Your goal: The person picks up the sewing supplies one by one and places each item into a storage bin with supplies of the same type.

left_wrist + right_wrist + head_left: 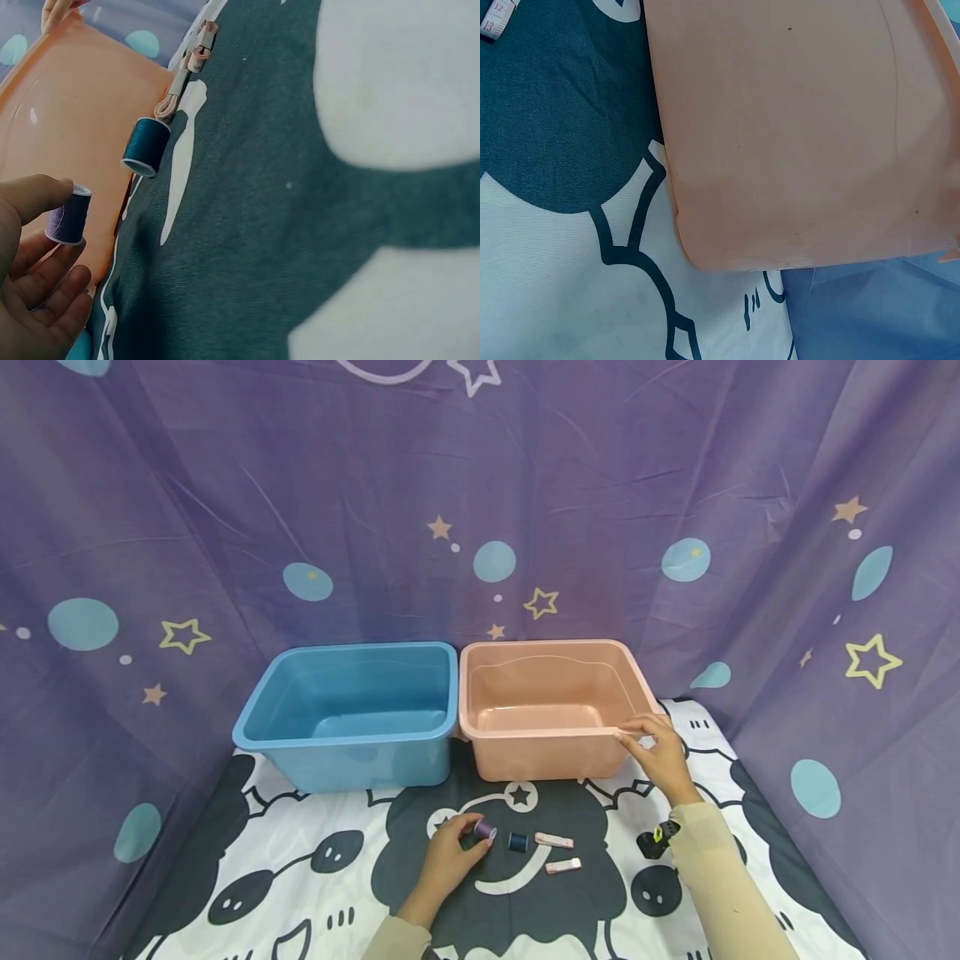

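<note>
My left hand (448, 858) pinches a purple spool of thread (485, 831) between thumb and fingers, just above the cloth. Beside it a dark blue spool of thread (517, 842) lies on its side. Two folded measuring tapes (554, 841) with pale pink and white sides lie to the right of that spool. At the front right corner of a peach plastic basin (551, 758), my right hand (663, 762) grips the rim between thumb and fingers. In the left wrist view, the purple spool (69, 216) shows white ends.
A blue plastic basin (375, 768) stands left of the peach one, their rims nearly touching. Both sit on a black-and-white patterned cloth (322, 893). Behind them hangs a purple curtain (390, 468) with stars and dots. The right wrist carries a black strap (660, 839).
</note>
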Demonstrator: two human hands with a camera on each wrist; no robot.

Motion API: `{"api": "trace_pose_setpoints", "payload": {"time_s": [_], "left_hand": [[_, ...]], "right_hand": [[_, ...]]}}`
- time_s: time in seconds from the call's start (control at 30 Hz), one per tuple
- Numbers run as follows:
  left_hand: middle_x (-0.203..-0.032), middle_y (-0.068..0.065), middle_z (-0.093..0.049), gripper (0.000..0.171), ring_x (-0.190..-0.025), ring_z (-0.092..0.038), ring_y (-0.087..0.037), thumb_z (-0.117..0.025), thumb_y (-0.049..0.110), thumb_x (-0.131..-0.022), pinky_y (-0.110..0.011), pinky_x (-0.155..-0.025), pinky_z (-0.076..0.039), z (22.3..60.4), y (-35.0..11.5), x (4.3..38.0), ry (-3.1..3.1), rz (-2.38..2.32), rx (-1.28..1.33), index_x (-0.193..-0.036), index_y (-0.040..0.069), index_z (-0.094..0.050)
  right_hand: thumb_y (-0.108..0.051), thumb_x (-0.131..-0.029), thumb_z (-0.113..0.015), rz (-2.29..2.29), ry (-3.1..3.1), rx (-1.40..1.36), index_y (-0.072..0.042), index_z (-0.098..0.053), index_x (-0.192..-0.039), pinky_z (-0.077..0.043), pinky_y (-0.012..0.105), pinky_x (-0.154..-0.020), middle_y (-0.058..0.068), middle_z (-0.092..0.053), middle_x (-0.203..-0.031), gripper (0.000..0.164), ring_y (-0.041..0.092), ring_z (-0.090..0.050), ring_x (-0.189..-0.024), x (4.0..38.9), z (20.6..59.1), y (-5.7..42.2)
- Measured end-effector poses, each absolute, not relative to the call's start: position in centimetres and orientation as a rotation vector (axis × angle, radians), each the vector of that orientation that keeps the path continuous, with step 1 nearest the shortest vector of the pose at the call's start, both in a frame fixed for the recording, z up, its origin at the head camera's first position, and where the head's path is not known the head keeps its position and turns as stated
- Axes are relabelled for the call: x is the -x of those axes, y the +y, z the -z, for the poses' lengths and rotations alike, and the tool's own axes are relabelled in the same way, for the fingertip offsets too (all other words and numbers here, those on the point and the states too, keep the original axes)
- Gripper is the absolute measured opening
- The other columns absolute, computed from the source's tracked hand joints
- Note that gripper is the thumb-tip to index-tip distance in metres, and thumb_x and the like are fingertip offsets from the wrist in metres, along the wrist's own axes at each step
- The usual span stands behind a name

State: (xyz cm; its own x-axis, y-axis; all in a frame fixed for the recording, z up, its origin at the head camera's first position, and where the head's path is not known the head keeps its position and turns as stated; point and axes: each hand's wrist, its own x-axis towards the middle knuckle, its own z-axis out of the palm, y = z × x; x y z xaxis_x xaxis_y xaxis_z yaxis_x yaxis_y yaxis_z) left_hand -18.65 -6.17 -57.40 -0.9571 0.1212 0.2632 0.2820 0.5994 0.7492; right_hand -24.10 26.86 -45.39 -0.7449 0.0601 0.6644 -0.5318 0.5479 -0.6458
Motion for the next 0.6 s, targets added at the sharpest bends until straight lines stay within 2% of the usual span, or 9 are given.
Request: {"api": "trace_pose_setpoints", "payload": {"time_s": [0.6], "left_hand": [[-0.093, -0.003, -0.064, 0.035, -0.087, -0.06, -0.023, -0.077, 0.019, -0.075, -0.038, -0.078, -0.049, 55.8, -6.0, 19.0, -2.643, 1.254, 0.367, -0.107, 0.01, -0.067]], "right_hand": [[0.01, -0.073, -0.073, -1.192, -2.149, -0.384, 0.007, -0.069, -0.089, -0.032, 0.014, -0.084, 0.02, -0.064, -0.088, 0.017, 0.026, -0.048, -0.092, 24.3, 45.4, 27.1]]}}
